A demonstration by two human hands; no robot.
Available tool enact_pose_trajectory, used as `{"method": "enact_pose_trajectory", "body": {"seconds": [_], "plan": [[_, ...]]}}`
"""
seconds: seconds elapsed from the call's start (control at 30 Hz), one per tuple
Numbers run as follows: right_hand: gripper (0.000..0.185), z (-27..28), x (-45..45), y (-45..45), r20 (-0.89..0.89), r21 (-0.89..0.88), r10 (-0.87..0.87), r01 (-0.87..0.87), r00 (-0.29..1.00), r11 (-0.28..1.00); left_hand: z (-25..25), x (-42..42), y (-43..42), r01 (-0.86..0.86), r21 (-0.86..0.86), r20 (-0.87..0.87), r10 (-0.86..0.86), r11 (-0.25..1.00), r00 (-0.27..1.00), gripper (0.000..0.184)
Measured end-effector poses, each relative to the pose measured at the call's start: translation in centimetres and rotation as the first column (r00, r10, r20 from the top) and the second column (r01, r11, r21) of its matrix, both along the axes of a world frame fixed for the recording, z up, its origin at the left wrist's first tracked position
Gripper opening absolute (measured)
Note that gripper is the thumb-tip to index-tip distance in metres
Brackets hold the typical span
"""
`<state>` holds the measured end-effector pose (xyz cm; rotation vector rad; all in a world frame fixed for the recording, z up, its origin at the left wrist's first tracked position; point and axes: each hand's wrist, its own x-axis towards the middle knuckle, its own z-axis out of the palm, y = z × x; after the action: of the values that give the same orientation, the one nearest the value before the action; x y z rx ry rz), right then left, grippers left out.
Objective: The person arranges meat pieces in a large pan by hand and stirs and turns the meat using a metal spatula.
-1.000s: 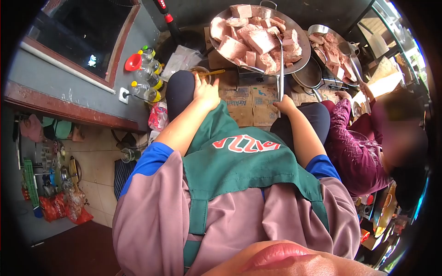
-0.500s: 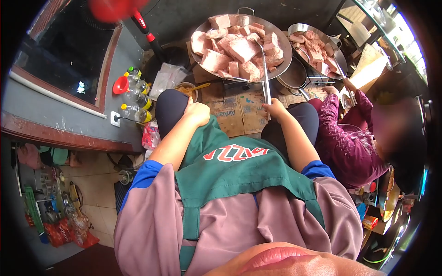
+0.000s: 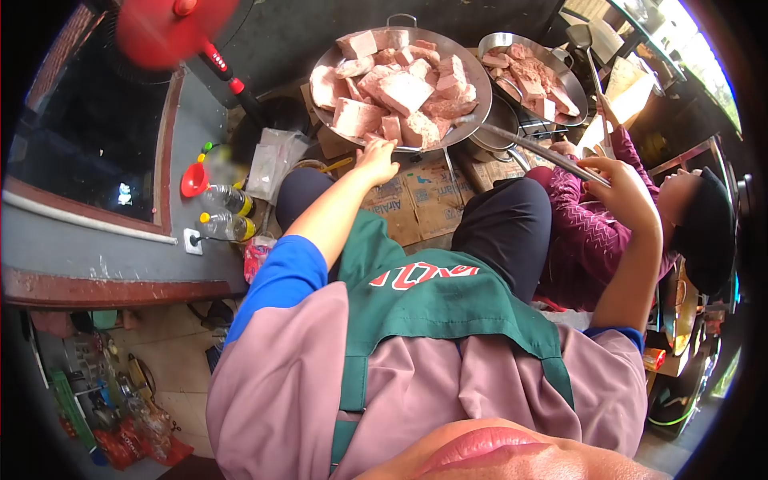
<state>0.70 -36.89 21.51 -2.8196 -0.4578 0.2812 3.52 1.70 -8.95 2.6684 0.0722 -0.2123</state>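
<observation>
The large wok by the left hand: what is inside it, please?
In the large wok is a heap of pale pink chunks, some block-shaped and some broken. The heap covers the wok's bottom, so whatever lies beneath the upper chunks cannot be seen.

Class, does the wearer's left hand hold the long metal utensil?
No, the right hand holds the long grey metal utensil; the left hand is at the round metal pan.

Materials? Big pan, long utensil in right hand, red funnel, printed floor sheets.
Big pan: metal by its grey sheen, steel or aluminium unclear.
Long utensil: likely metal; its slim, straight shaft looks grey and smooth.
Red funnel: probably plastic, judging by its bright, uniform colour.
Printed floor sheets: apparently cardboard, matte brown with printed lettering.
</observation>
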Motion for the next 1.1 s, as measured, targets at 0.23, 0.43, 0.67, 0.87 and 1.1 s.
{"method": "enact_pose_trajectory", "body": {"seconds": [0.23, 0.43, 0.67, 0.87, 1.1], "plan": [[0.032, -1.6, 1.4, 2.5, -0.043, -0.111, 0.095, -0.100, 0.994, 0.989, -3.5, 3.8, -1.0, 0.043, -0.090, 0.053, -0.038, 0.995, 0.998, 0.049], [0.033, -5.2, 1.7, 3.7, 0.007, -0.053, 0.071, -0.071, 0.997, 0.996, -3.3, 4.2, -1.8, 0.013, -0.017, 0.107, -0.011, 1.000, 0.994, 0.045], [0.033, -9.4, 0.5, 4.9, 0.005, -0.100, -0.034, 0.035, 0.999, 0.994, -2.5, 4.4, -1.9, 0.027, -0.046, 0.049, -0.025, 0.999, 0.998, 0.040], [0.034, -14.8, -0.2, 4.7, 0.028, -0.023, -0.087, 0.087, 0.996, 0.996, -3.5, 3.9, -2.0, 0.064, 0.051, 0.123, -0.070, 0.997, 0.990, 0.046], [0.033, -15.7, -0.1, 4.4, 0.080, -0.057, -0.075, 0.080, 0.994, 0.995, -3.9, 2.6, -2.2, 0.091, 0.094, 0.147, -0.104, 0.991, 0.984, 0.063]]}}
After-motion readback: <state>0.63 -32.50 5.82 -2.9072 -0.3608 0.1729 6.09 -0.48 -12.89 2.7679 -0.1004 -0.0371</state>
